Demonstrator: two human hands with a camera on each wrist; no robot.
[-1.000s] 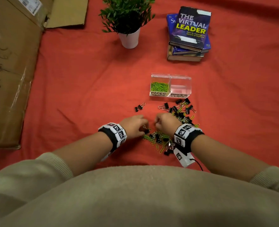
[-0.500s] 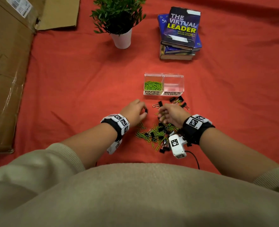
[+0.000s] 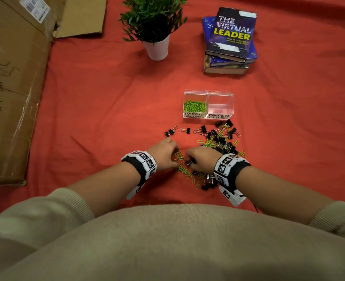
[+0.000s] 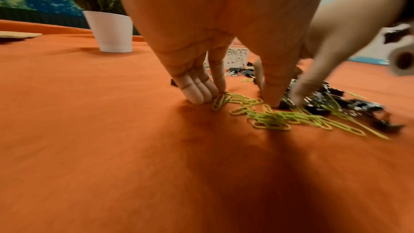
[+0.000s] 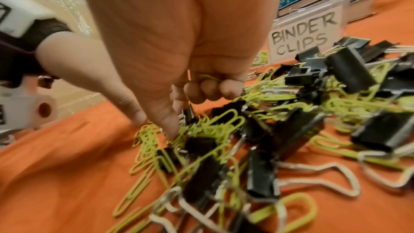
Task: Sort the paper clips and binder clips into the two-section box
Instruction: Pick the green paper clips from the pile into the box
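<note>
The clear two-section box point(image 3: 208, 94) stands past the pile, with green paper clips point(image 3: 195, 106) in its left section, labelled PAPER CLIPS. Its right section, labelled BINDER CLIPS point(image 5: 304, 36), looks bare. A mixed pile of black binder clips point(image 3: 221, 138) point(image 5: 349, 70) and green paper clips point(image 4: 275, 120) point(image 5: 215, 128) lies on the red cloth. My left hand point(image 3: 165, 154) point(image 4: 235, 95) points straight fingers point(image 4: 201, 93) down onto the pile's near left edge, touching paper clips. My right hand point(image 3: 198, 159) point(image 5: 177, 112) curls three fingers point(image 5: 212, 88) around green paper clips, thumb and forefinger down among the clips.
A white potted plant point(image 3: 156, 47) and a stack of books point(image 3: 228, 43) stand behind the box. Flattened cardboard point(image 3: 11, 88) covers the left side. A few single binder clips point(image 3: 185, 130) lie left of the pile. Bare red cloth point(image 3: 106, 118) spreads to the left and right.
Both hands reached forward toward the box half a second ago and have since drawn back to the near side of the pile. The left fingers now press down on paper clips.
</note>
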